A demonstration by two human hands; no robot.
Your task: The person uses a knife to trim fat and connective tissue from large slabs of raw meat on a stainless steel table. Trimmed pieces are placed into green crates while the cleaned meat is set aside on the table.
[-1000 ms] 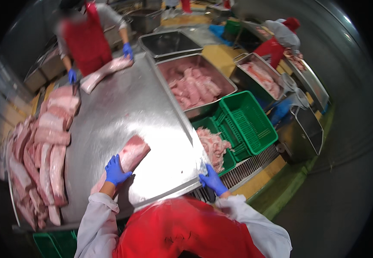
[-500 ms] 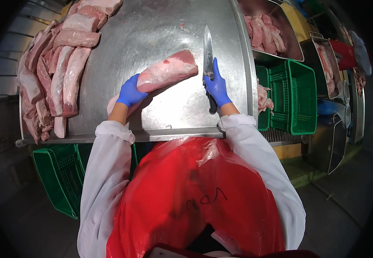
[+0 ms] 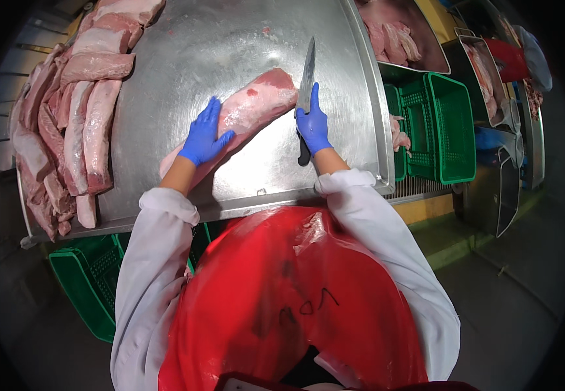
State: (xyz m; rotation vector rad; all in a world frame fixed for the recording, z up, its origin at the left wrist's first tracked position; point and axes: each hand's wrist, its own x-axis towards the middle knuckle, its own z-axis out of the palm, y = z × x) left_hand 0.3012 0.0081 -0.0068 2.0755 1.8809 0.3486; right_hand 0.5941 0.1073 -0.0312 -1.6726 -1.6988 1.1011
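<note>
A long piece of pink meat (image 3: 259, 103), pale with fat on top, lies slantwise on the steel table (image 3: 184, 62). My left hand (image 3: 205, 135), in a blue glove, rests flat on its middle with fingers stretched out and thumb apart. Part of the meat is hidden under that hand and wrist. Just right of the meat's far end, my right hand (image 3: 313, 126), also gloved, is closed round the black handle of a knife (image 3: 307, 75). The long blade points away from me, with my index finger stretched along it. Blade and meat are close, and I cannot tell whether they touch.
Several slabs of meat (image 3: 103, 124) are piled along the table's left side. Beyond the raised right edge stand green crates (image 3: 455, 127) and a steel bin (image 3: 435, 45) holding meat. Another green crate (image 3: 77, 280) sits below the table at left.
My left hand has loosened from round the meat and spread flat on top of it. My right hand has brought the knife leftward, closer to the meat's end. The view has shifted slightly.
</note>
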